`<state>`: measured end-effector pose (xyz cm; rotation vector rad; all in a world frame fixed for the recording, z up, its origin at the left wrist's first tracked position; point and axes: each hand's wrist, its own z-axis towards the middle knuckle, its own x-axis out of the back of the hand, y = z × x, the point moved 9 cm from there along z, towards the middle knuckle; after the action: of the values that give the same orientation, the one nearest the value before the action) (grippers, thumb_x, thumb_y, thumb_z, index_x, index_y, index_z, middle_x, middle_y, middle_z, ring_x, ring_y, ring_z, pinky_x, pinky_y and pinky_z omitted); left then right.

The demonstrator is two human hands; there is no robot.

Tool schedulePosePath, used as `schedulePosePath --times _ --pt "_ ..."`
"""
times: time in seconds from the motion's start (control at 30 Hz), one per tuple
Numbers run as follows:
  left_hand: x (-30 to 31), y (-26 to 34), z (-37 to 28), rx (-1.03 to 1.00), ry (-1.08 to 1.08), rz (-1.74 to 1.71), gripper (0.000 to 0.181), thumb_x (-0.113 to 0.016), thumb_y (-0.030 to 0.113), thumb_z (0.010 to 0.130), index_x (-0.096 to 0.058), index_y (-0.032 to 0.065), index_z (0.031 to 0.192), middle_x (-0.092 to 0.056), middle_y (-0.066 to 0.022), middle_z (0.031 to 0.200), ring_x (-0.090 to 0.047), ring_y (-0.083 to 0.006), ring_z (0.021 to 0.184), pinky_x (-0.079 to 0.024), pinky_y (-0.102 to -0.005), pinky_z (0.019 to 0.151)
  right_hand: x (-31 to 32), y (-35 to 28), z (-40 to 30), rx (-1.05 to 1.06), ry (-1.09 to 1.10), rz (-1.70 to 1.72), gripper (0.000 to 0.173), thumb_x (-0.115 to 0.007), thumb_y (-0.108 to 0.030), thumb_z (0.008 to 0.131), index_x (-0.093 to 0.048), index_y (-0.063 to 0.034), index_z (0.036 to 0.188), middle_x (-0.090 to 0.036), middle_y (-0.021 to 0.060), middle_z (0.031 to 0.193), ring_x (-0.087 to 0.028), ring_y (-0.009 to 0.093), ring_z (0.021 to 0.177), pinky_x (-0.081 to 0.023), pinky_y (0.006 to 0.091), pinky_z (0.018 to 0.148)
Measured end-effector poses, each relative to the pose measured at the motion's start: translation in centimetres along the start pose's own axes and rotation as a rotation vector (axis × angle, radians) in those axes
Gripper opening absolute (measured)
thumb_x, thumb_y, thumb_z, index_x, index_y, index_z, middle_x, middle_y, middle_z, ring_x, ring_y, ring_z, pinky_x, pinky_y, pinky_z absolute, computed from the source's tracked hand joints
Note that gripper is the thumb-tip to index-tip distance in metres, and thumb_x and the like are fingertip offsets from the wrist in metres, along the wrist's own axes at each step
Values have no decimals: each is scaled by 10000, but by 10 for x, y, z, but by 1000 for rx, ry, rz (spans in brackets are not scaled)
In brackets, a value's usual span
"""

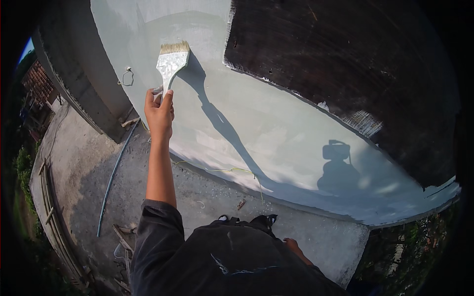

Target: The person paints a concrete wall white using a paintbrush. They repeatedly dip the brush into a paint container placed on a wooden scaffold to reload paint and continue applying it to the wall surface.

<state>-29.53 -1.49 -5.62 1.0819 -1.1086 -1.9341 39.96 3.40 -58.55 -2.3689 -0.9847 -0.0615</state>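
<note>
My left hand (159, 111), its arm stretched up the picture, grips the handle of a wide flat paintbrush (173, 61). Whitish paint coats the brush's ferrule and handle, and its pale bristles point away from me at the pale grey-green painted wall (222, 103). Whether the bristle tips touch the wall cannot be told. The brush and arm cast a long shadow on the wall. Low at my right side, my right hand (291, 244) shows only in part beside my dark shirt; its fingers are mostly hidden. A dark board (333, 55) with paint-smeared edges covers the wall's upper right.
A short wire (128, 76) sticks out of the wall left of the brush. Thin yellow wire (233, 169) hangs along the wall's foot. On the concrete floor (207, 196) lie a blue pipe (114, 174), wood scraps (124, 238) and long poles (55, 218). The floor has an edge at right.
</note>
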Motion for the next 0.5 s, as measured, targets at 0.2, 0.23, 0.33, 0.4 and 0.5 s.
schedulePosePath --times 0.2,0.23,0.33,0.4,0.5 --pt "23 -20 -20 12 16 37 189 -666 78 852 -530 52 982 -522 23 739 -369 -6 483 -244 -186 401 -3 -6 7 -70 2 140 384 -519 -238 875 -422 -64 1204 -643 152 1053 -618 269 841 -484 423 686" --pt "29 -19 -20 -6 34 58 189 -671 66 845 -535 43 973 -539 16 758 -375 -4 487 -252 -187 402 -4 -7 7 -94 5 184 382 -519 -240 876 -424 -65 1202 -643 150 1048 -618 267 840 -485 420 675" --pt "33 2 -22 -86 54 93 187 -679 60 838 -554 28 973 -534 29 748 -377 4 492 -251 -187 403 -4 -6 5 -131 12 252 378 -517 -245 879 -420 -69 1200 -644 146 1037 -620 263 834 -489 412 652" --pt "32 11 -22 -109 58 63 196 -682 65 839 -560 22 986 -512 41 719 -361 3 480 -248 -184 405 -2 -4 4 -108 16 209 381 -517 -249 881 -410 -73 1202 -643 145 1031 -621 263 828 -490 410 648" --pt "26 22 -26 -114 45 -1 198 -676 62 841 -555 17 992 -518 31 742 -365 0 494 -258 -180 414 0 -11 1 25 14 52 381 -515 -251 883 -410 -73 1204 -641 146 1033 -623 262 817 -495 406 651"
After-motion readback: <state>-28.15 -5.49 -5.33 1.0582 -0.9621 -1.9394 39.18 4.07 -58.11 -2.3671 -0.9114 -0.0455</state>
